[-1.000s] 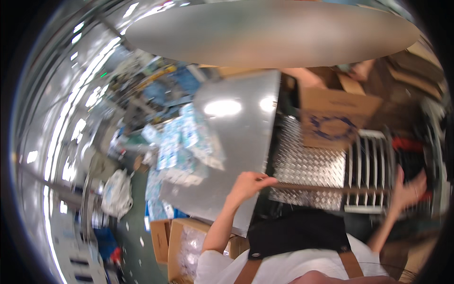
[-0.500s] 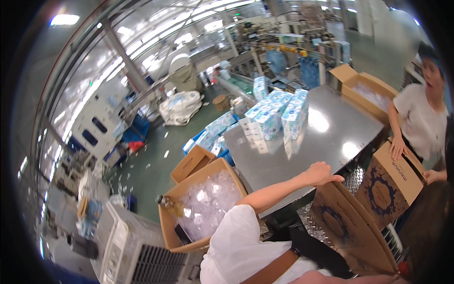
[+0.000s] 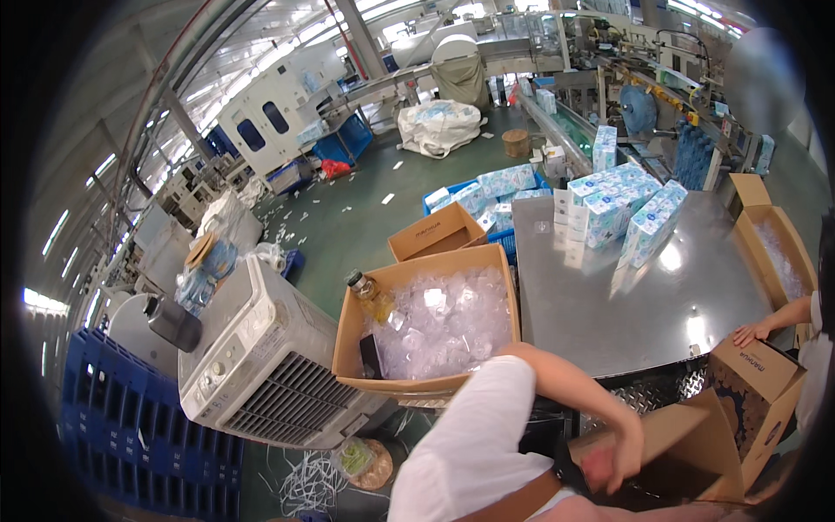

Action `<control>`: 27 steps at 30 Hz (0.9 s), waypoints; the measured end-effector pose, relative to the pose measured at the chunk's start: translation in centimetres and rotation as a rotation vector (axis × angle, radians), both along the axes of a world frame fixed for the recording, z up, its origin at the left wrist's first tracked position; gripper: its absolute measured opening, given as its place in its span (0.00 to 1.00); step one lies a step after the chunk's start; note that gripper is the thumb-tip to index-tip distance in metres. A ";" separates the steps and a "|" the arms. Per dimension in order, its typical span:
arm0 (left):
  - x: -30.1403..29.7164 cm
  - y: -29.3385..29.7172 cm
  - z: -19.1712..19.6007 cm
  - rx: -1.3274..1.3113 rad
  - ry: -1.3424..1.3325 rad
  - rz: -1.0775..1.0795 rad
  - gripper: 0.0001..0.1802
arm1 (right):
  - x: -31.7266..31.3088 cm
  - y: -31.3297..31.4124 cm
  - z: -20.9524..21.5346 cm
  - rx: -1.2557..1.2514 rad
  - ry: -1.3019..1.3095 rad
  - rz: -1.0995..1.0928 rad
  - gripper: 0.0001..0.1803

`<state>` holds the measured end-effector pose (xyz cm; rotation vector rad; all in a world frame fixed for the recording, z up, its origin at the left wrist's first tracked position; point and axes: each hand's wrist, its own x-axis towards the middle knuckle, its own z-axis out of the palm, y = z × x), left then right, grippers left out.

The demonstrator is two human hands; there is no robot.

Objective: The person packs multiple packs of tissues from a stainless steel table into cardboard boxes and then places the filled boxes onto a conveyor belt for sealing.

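The person's blurred left hand (image 3: pixel 616 459) is at an open cardboard box (image 3: pixel 683 433), beside the metal desk (image 3: pixel 583 317); whether its grip is closed, I cannot tell. Right hand unseen. Steadying opposite walls should keep the box square.

Up on the person's head, a wide fisheye camera looks down and outward from close above the white sleeve (image 3: pixel 474 418) and the left hand (image 3: pixel 616 465), facing off to that person's left. It takes in the steel table (image 3: pixel 600 304) nearby at right and reaches well across the hall to a white machine cabinet (image 3: pixel 263 124).
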<state>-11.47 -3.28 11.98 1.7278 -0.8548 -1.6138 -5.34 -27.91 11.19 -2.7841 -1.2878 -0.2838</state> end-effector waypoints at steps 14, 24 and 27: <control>14.8 0.6 1.1 -0.306 -1.470 0.955 0.23 | -0.1 2.8 1.3 -0.198 -0.130 0.154 0.34; 6.1 7.5 -12.1 0.054 -1.285 1.259 0.19 | 2.1 0.9 -2.9 -0.179 -0.448 -0.019 0.30; 7.1 8.1 -13.2 0.135 -1.188 1.840 0.18 | 9.3 -7.8 -12.4 -0.878 -0.820 0.057 0.31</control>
